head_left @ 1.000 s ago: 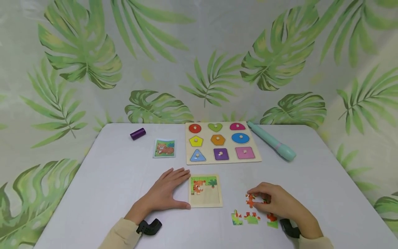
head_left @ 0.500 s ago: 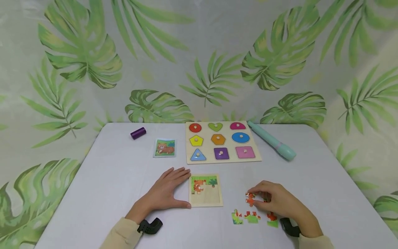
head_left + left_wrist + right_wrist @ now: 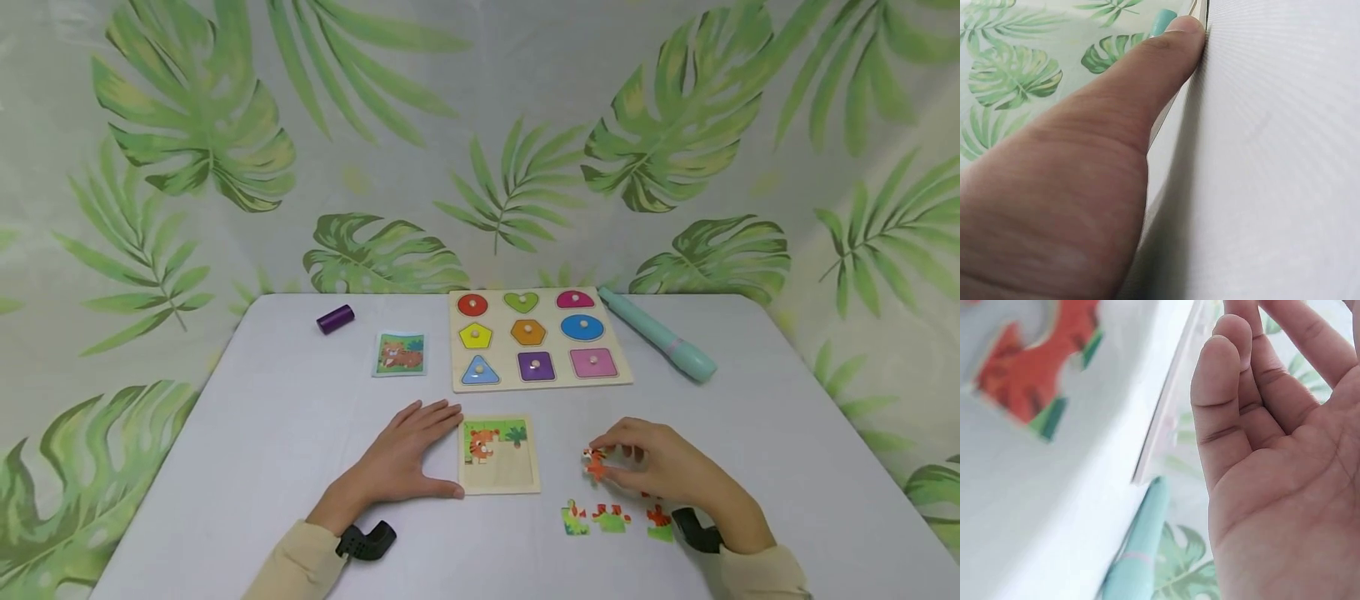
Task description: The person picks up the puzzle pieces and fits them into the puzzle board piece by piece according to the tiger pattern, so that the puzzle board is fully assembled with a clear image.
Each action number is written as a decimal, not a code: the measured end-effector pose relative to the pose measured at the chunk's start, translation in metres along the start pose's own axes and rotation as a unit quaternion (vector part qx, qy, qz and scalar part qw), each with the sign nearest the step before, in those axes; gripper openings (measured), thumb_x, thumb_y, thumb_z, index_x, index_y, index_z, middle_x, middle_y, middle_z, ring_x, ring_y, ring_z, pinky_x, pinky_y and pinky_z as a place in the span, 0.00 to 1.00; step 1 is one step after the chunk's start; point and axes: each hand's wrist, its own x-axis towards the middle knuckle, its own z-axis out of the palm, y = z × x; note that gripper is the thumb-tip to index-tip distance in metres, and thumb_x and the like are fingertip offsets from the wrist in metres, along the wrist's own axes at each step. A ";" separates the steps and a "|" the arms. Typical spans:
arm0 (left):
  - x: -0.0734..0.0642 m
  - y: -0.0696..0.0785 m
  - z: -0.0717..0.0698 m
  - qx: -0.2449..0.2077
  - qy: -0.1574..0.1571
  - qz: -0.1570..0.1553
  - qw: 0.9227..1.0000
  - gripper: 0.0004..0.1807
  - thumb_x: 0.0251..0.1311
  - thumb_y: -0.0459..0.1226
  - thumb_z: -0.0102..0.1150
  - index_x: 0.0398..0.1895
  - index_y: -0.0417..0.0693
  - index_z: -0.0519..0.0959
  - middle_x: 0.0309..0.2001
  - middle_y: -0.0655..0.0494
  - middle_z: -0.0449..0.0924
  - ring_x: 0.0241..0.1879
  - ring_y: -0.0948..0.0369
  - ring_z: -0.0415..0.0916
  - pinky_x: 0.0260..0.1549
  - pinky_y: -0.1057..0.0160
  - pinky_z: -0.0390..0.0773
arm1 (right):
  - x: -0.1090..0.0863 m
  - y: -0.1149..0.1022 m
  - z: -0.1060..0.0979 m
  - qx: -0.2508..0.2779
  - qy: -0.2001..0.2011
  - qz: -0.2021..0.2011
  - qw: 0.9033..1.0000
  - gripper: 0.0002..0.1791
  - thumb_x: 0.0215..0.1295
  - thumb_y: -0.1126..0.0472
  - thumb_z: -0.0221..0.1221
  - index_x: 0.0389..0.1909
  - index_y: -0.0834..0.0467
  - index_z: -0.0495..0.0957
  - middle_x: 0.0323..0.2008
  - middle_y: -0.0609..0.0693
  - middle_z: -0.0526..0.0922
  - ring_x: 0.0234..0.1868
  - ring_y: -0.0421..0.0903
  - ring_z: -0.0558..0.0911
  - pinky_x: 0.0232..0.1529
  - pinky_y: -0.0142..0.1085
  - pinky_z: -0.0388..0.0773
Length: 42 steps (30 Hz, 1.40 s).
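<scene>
A square wooden puzzle tray (image 3: 512, 477) lies in front of me, with joined tiger-picture pieces (image 3: 480, 443) along its top and left. My left hand (image 3: 397, 462) is spread beside it, thumb and fingertips at its left edge. In the left wrist view the outstretched thumb (image 3: 1160, 53) reaches to the tray's edge. To the right, my right hand (image 3: 663, 462) pinches an orange tiger jigsaw piece (image 3: 594, 467) between thumb and fingers. Below that hand lie loose jigsaw pieces (image 3: 611, 518); one orange-and-green piece (image 3: 1029, 381) shows large and blurred in the right wrist view.
A wooden shape board (image 3: 540, 333) with knobbed shapes lies at the back middle. Right of it is a mint-green, torch-like tube (image 3: 660, 335). At back left are a small tiger picture card (image 3: 401, 354) and a purple cylinder (image 3: 335, 319). A leaf-patterned cloth hangs behind.
My right hand has moved slightly up and left in the head view, carrying the orange jigsaw piece away from the loose ones. My left hand stays at the tray's edge.
</scene>
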 end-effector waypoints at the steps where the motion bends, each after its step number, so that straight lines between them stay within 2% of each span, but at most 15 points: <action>1: 0.000 0.000 0.000 0.000 0.000 -0.001 1.000 0.60 0.47 0.76 0.64 0.79 0.53 0.65 0.79 0.59 0.62 0.81 0.56 0.52 0.81 0.47 0.46 | 0.003 -0.002 -0.001 -0.001 -0.001 -0.004 1.000 0.17 0.62 0.55 0.73 0.52 0.45 0.86 0.43 0.36 0.83 0.36 0.38 0.76 0.33 0.29 0.78; 12: 0.002 -0.001 -0.001 -0.001 -0.002 -0.009 1.000 0.60 0.46 0.75 0.65 0.79 0.54 0.64 0.79 0.61 0.61 0.81 0.58 0.51 0.81 0.48 0.45 | 0.030 -0.020 -0.004 -0.018 0.003 -0.069 0.997 0.17 0.62 0.57 0.73 0.52 0.44 0.87 0.43 0.36 0.85 0.36 0.42 0.79 0.34 0.31 0.81; 21: 0.000 -0.002 0.004 -0.007 -0.012 -0.014 1.000 0.61 0.46 0.77 0.63 0.80 0.56 0.63 0.80 0.63 0.59 0.82 0.60 0.48 0.81 0.51 0.42 | 0.043 -0.031 0.003 0.002 -0.022 -0.077 0.997 0.17 0.63 0.56 0.73 0.53 0.45 0.86 0.45 0.35 0.84 0.39 0.44 0.81 0.37 0.34 0.83; 26: -0.001 0.000 0.003 -0.007 -0.008 -0.009 1.000 0.60 0.47 0.76 0.65 0.80 0.54 0.64 0.80 0.61 0.60 0.81 0.58 0.50 0.81 0.49 0.44 | 0.050 -0.035 0.008 0.002 -0.032 -0.073 0.997 0.17 0.63 0.56 0.73 0.53 0.44 0.86 0.44 0.35 0.84 0.40 0.46 0.81 0.38 0.36 0.85; 33: 0.001 0.000 0.002 0.001 0.000 0.001 1.000 0.60 0.47 0.76 0.64 0.79 0.53 0.65 0.79 0.59 0.62 0.81 0.56 0.52 0.81 0.47 0.47 | 0.059 -0.045 0.011 -0.007 -0.033 -0.086 0.996 0.16 0.62 0.57 0.73 0.51 0.47 0.87 0.44 0.36 0.84 0.40 0.46 0.82 0.38 0.36 0.85; 38: 0.001 -0.001 0.003 0.005 0.003 0.003 1.000 0.60 0.47 0.76 0.64 0.79 0.53 0.65 0.79 0.59 0.62 0.81 0.56 0.52 0.81 0.46 0.48 | 0.064 -0.052 0.012 -0.011 -0.023 -0.112 0.993 0.15 0.62 0.58 0.73 0.50 0.49 0.87 0.43 0.38 0.85 0.40 0.46 0.81 0.37 0.35 0.85; 42: 0.000 0.000 0.002 0.002 0.004 0.002 1.000 0.59 0.47 0.75 0.64 0.79 0.53 0.65 0.79 0.59 0.62 0.81 0.56 0.52 0.81 0.47 0.47 | 0.068 -0.056 0.013 -0.013 -0.026 -0.108 0.994 0.14 0.63 0.57 0.73 0.50 0.48 0.88 0.43 0.38 0.84 0.40 0.46 0.81 0.37 0.34 0.85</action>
